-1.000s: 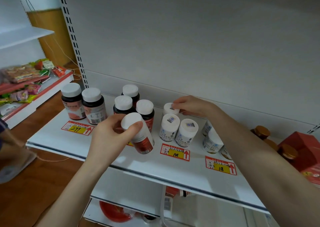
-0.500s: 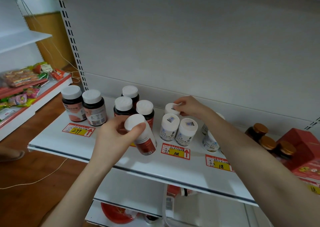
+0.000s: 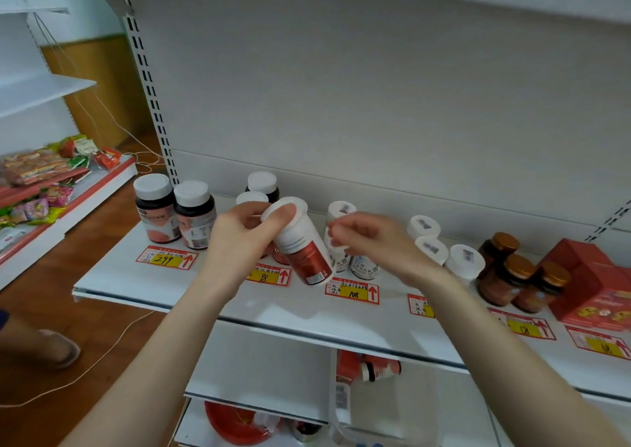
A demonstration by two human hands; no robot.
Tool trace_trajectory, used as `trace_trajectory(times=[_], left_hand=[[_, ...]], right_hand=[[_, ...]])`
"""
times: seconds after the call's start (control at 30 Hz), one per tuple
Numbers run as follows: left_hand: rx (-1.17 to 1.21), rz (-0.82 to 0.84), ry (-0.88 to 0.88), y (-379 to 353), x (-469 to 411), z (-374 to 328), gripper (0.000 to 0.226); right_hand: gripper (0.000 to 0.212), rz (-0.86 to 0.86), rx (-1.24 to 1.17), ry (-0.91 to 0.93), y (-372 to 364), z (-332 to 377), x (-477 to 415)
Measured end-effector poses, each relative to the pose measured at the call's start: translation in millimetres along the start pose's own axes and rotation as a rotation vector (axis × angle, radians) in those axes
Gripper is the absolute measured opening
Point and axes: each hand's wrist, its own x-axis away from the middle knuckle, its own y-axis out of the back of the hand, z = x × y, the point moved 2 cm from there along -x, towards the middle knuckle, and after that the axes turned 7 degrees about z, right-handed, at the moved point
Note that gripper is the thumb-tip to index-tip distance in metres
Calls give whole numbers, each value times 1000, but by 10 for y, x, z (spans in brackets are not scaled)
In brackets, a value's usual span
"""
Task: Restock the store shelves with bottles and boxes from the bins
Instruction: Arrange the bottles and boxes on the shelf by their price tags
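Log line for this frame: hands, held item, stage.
left hand: grips red-and-white bottle, tilted over shelf | right hand: blurred, at white bottles, grip unclear | stage: bottle not yet shelved

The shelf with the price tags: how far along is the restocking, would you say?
Done: dark bottles, white bottles, gold-lidded jars and red boxes already stand on the shelf. In hand: the left hand holds a tilted red-and-white bottle above the shelf; the right hand is blurred beside the white bottles. Left: setting that bottle down. The bins are out of view, so remaining stock is unknown.
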Motion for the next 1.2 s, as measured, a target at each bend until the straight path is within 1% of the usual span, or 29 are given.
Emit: trace_trajectory(times=[0.07, 0.1, 0.2, 0.27, 0.3, 0.33, 0.4, 0.43, 0.47, 0.53, 0.57, 0.63, 0.73, 0.8, 0.9, 0.93, 1.0, 1.1, 1.2], left_hand=[[12, 6, -14, -24, -11, -32, 14], [19, 7, -22, -38, -16, -41, 18], [43, 30, -20, -83, -5, -30, 29], [90, 96, 7, -113, 19, 8, 38], [139, 140, 28, -126, 35, 30, 40], [199, 184, 45, -142, 53, 48, 38], [277, 253, 54, -172, 87, 103, 21], [273, 278, 47, -188, 99, 137, 15], [255, 299, 35, -204, 110, 168, 19], [240, 334, 7, -242, 122, 214, 35], [245, 350, 0, -267, 125, 225, 42], [280, 378, -17, -330, 134, 209, 47], [295, 372, -89, -473, 134, 178, 43], [224, 328, -158, -602, 147, 133, 44], [47, 282, -287, -938, 212, 57, 47], [2, 275, -323, -1093, 252, 35, 48], [-32, 278, -364, -1434, 359, -3, 50], [-11, 365, -351, -1940, 522, -73, 55], [40, 524, -303, -2428, 708, -110, 57]], right_hand=[[22, 53, -24, -13, -134, 24, 135], [25, 52, -47, -13, -188, 19, 183], [29, -25, -152, 8, -292, -41, 283], [25, -51, -248, 17, -337, -102, 330], [22, -54, -321, 11, -357, -139, 355], [25, -46, -411, -1, -372, -187, 370], [54, -5, -571, -29, -390, -252, 401], [65, 13, -612, -36, -394, -256, 419], [70, 22, -629, -36, -393, -264, 433], [71, 18, -634, -40, -376, -267, 454], [69, -4, -623, -42, -367, -265, 466], [52, -53, -589, -28, -347, -267, 498], [36, -94, -529, -29, -269, -246, 597], [28, -203, -446, -40, -119, -174, 696], [26, -461, -285, -43, 251, -33, 869], [29, -524, -216, -48, 377, 8, 931], [34, -598, -70, -67, 602, 51, 1090], [22, -636, 32, -76, 923, -44, 1437], [14, -689, -11, -98, 1287, -223, 1966]])
